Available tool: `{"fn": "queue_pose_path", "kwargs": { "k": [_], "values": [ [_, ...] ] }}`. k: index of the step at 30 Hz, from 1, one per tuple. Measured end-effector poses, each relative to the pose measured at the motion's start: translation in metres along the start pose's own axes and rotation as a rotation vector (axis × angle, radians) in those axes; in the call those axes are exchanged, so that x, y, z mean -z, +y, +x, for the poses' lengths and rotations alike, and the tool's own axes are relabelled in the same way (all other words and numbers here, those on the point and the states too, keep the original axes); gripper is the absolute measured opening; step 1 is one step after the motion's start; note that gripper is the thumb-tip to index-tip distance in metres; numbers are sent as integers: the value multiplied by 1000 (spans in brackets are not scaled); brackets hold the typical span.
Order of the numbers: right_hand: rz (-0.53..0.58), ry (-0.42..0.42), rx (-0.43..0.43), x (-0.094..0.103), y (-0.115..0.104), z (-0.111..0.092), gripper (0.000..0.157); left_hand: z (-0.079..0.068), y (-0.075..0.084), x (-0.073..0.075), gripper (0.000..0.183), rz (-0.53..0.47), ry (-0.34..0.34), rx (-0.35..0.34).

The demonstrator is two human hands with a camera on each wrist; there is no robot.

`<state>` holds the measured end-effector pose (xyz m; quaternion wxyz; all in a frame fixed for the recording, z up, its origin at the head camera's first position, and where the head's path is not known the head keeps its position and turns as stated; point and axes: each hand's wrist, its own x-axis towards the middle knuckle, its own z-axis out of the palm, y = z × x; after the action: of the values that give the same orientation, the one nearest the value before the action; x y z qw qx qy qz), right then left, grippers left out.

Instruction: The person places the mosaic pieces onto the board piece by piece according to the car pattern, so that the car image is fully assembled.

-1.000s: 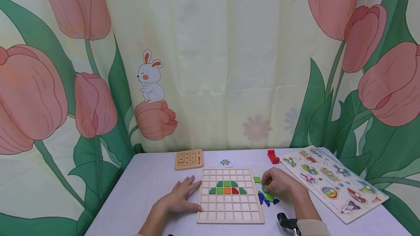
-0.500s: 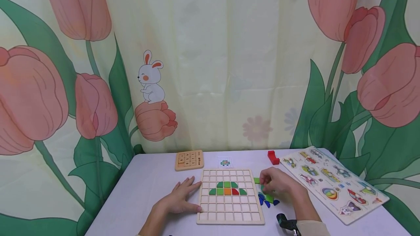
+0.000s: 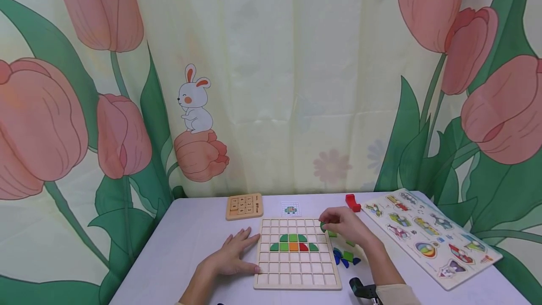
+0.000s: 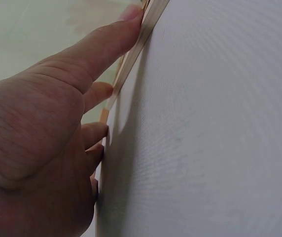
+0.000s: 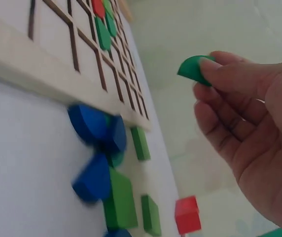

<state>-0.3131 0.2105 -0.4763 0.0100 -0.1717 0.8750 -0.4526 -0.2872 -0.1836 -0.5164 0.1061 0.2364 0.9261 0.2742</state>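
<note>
A wooden grid board (image 3: 296, 267) lies on the table with green, orange and red pieces set in its middle rows. My left hand (image 3: 233, 253) rests at the board's left edge, thumb and fingertips touching the frame, fingers spread. Between thumb and index finger, my right hand (image 3: 345, 224) pinches a dark green quarter-circle block (image 5: 193, 69), raised above the board's upper right edge. Below that hand, right of the board, are loose blue rounded blocks (image 5: 89, 123) and light green square blocks (image 5: 120, 200).
A small pattern card (image 3: 290, 209) and a wooden number board (image 3: 244, 206) sit behind the grid. A red block (image 3: 352, 203) stands at the back right, beside a large picture puzzle board (image 3: 427, 236). A floral curtain (image 3: 262, 84) hangs behind the table.
My right hand has lifted from the loose blocks and moved left and back toward the board, carrying the green quarter-circle block. The left hand has stayed in place.
</note>
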Motion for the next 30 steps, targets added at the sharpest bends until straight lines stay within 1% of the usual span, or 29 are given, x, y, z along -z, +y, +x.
{"fn": "queue_pose_path", "kwargs": {
  "k": [2,6,9,12,17,19,26,30],
  "values": [
    [37,-15,26,-7,-4,3,16,0,1,0,98,-2,0,1],
    [105,-84,75,-23,-13,8,17,1,2,1,99,-4,-3,5],
    [128,-125,109,-36,-19,11,17,1,2,1,99,-1,-6,7],
    [124,-122,136,-50,-26,13,18,0,2,1,98,2,-9,6],
    [111,-59,168,-72,-39,15,17,0,1,1,97,2,-10,1],
    [114,-53,171,-78,-43,16,17,0,1,1,97,0,-11,4],
    [80,-116,170,-92,-50,20,15,1,-2,-1,97,-7,-22,15],
    [49,-150,178,-97,-55,23,15,-1,-2,-1,97,-2,-16,5]
  ]
}}
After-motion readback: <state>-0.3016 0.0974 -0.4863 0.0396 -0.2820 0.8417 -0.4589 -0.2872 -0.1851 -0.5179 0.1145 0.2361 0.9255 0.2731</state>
